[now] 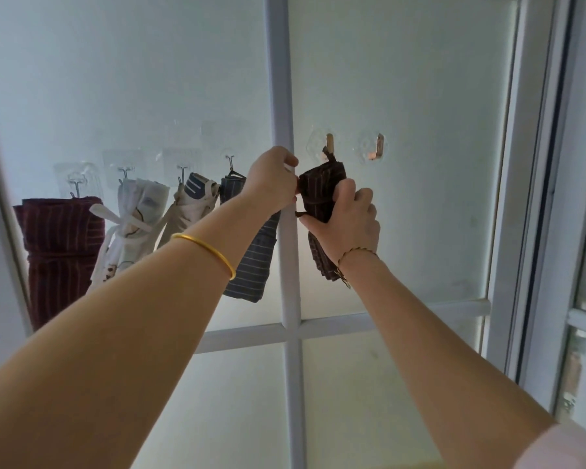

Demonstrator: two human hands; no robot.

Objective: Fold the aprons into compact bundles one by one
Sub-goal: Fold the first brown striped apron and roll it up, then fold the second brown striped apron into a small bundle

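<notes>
Both hands raised at frosted glass door (pixel 403 79). Right hand (pixel 347 218) grips dark brown striped apron bundle (pixel 322 191), hung on a metal hook (pixel 330 143) right of white centre bar (pixel 285 96). Left hand (pixel 271 179) pinches bundle's left edge. One bare hook (pixel 379 147) further right, open glass around it. Four bundled aprons hang left: maroon (pixel 60 245), white printed (pixel 132 225), beige-navy (pixel 192 201), grey striped (pixel 252 262).

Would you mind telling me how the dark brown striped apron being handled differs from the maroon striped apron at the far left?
The dark brown apron is gripped by the right hand and pinched by the left hand; the maroon apron hangs untouched. The brown bundle looks narrower, the maroon one wider. The brown one hangs from a metal hook, the maroon from a wire hook. Both are striped and folded.
</notes>
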